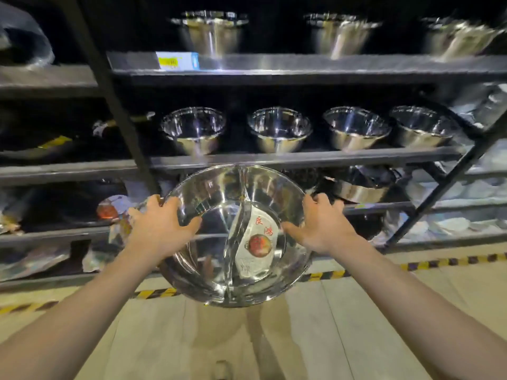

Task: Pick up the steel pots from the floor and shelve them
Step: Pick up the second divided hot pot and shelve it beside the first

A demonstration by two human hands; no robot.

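Note:
A wide, shiny steel pot (219,272) with a curved divider down its middle and a white label with red print inside is held in the air in front of the dark metal shelving. My left hand (162,223) grips its left rim, thumb inside the pot. My right hand (321,226) grips its right rim the same way. The pot tilts toward me, its open side facing the camera, at the height of the lower shelves.
The middle shelf (301,157) carries several steel bowls (279,130). More steel pots (214,31) stand on the top shelf (274,64). Another pot (362,187) lies behind my right hand. Wrapped goods fill the left bays. Yellow-black tape (439,263) runs along the tiled floor.

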